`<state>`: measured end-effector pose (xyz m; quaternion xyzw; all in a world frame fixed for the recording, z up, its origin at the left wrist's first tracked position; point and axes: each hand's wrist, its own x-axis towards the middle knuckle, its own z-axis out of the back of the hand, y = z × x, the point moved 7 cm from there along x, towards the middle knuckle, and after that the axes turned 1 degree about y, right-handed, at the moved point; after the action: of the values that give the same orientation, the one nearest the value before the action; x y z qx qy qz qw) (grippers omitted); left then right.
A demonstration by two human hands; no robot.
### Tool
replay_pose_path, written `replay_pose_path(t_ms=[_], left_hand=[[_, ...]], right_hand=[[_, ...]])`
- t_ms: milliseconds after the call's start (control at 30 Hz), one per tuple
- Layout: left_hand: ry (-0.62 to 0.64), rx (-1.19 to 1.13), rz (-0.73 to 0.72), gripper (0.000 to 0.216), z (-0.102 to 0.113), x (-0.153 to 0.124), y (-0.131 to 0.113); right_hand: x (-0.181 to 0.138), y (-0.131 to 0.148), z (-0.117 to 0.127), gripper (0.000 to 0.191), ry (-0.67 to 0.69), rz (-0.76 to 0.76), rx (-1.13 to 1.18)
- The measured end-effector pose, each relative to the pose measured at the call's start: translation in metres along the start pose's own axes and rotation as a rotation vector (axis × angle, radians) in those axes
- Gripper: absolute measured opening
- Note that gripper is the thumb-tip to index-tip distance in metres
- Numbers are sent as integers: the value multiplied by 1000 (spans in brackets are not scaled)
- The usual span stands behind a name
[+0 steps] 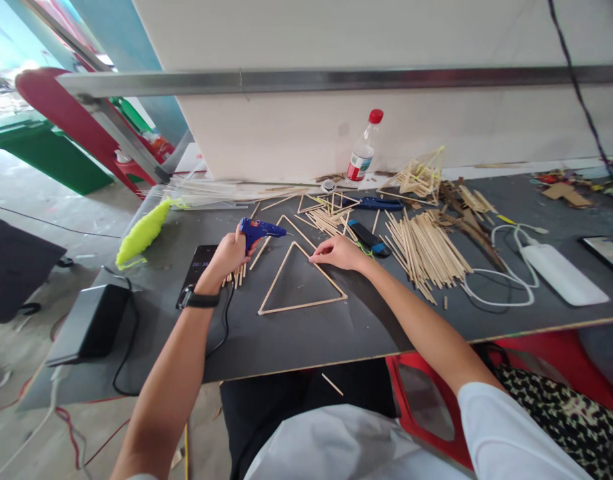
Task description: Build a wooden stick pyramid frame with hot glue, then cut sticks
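My left hand [231, 251] is wrapped round a blue hot glue gun [259, 230], whose nozzle points right, above the sticks. My right hand [339, 253] is closed in a pinch at the right side of a triangle of thin wooden sticks [302, 307], below its top corner. This triangle lies flat on the grey table [296, 347]. Just behind it, a second stick triangle [300, 231] is partly covered by the glue gun and my right hand. Short loose sticks [243, 275] lie beside my left hand, next to a phone [199, 264] partly hidden under my wrist.
A large pile of wooden sticks [423, 253] lies right of my right hand, near a blue-black tool [369, 238]. A bottle with a red cap [361, 157] stands by the wall. A white power bank [563, 273] with a cable is at right; a black box [90, 323] at left.
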<state>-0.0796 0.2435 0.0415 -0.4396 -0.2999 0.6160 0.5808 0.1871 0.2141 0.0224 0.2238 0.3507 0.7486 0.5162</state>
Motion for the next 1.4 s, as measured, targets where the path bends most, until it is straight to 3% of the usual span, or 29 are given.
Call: replay_pose_path(t_ms=[100, 233, 500, 667, 900, 1133, 1400], left_hand=[[-31, -7, -17, 56, 2, -1, -3], [17, -22, -117, 59, 0, -6, -13], [79, -35, -98, 57, -5, -3, -8], [32, -93, -53, 55, -2, 3, -1], [62, 44, -157, 60, -3, -5, -13], [84, 228, -116, 68, -5, -5, -5], [33, 181, -118, 62, -4, 7, 5]], right_hand=[[0, 0, 0, 33, 6, -4, 7], [1, -2, -1, 34, 16, -17, 20], [1, -1, -1, 34, 23, -32, 4], [0, 0, 0, 34, 11, -33, 3], [1, 0, 0, 34, 12, -32, 2], [2, -5, -1, 37, 14, -34, 23], [3, -7, -2, 37, 24, -36, 40]])
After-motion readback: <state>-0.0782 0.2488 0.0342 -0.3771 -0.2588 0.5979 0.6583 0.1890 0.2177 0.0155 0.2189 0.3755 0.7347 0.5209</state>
